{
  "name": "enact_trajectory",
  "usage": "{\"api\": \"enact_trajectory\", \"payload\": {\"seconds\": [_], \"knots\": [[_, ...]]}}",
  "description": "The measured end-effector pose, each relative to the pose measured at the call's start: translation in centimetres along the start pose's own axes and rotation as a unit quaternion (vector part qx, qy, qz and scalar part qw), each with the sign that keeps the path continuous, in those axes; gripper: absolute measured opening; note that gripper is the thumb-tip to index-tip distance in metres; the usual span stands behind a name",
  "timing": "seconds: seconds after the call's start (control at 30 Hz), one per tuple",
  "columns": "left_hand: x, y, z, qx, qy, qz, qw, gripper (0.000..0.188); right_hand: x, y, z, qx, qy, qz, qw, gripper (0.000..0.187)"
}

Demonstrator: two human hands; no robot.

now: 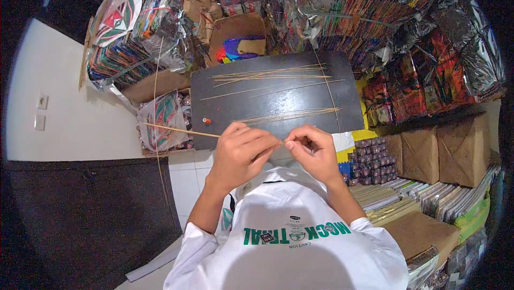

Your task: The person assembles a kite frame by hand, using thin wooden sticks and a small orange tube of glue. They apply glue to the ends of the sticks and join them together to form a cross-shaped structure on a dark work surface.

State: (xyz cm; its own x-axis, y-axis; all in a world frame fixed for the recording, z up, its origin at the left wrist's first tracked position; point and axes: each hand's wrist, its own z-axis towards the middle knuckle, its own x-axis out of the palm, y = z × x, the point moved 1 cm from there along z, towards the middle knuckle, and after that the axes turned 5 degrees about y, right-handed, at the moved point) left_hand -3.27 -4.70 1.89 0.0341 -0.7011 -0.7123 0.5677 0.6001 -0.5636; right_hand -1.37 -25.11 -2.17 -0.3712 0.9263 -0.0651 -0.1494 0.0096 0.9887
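Observation:
My left hand point(243, 151) is closed round thin bamboo sticks point(182, 130), which stick out to the left past the table edge. Near their left end a long, slightly bowed thin stick point(156, 92) crosses them; whether it is joined there I cannot tell. My right hand point(311, 148) is pinched, thumb against forefinger, right beside the left fingertips. What lies between those right fingers is too small to name. Both hands are above the near edge of a dark table point(267, 94). A small spool of orange thread point(206, 121) stands on it, left of my hands.
Several thin sticks point(289, 115) lie across the table, with more sticks point(267, 76) farther back. Another bowed stick point(326, 84) crosses its right side. An open carton point(235, 28) with colourful pieces stands behind. Wrapped stacks point(369, 6) and brown boxes point(463, 151) crowd the right.

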Motion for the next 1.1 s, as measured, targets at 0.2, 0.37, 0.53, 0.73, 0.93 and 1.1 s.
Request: {"api": "enact_trajectory", "payload": {"seconds": [0.2,0.37,0.53,0.73,0.93,1.1], "knots": [[-0.1,0.0,0.1,0.003,-0.002,-0.003,1.000,0.021,0.3,-0.5,0.0,0.013,-0.004,0.005,1.000,0.009],[0.0,0.2,-0.2,0.003,-0.009,0.005,1.000,0.021,0.3,-0.3,-0.1,0.014,0.013,-0.008,1.000,0.009],[0.2,0.2,-0.3,-0.005,-0.016,0.011,1.000,0.020,0.4,-0.1,-0.2,0.005,0.017,-0.027,0.999,0.008],[0.2,0.0,-0.5,-0.008,-0.006,0.025,1.000,0.018,0.3,1.0,-0.1,-0.042,0.026,-0.102,0.994,0.010],[0.2,-0.3,-0.8,-0.011,0.016,0.016,1.000,0.016,-0.3,1.8,0.3,-0.025,0.061,-0.103,0.992,0.011],[0.1,-0.7,-0.7,-0.010,-0.005,-0.008,1.000,0.015,0.0,-0.8,0.1,0.047,0.063,0.026,0.997,0.009]]}}
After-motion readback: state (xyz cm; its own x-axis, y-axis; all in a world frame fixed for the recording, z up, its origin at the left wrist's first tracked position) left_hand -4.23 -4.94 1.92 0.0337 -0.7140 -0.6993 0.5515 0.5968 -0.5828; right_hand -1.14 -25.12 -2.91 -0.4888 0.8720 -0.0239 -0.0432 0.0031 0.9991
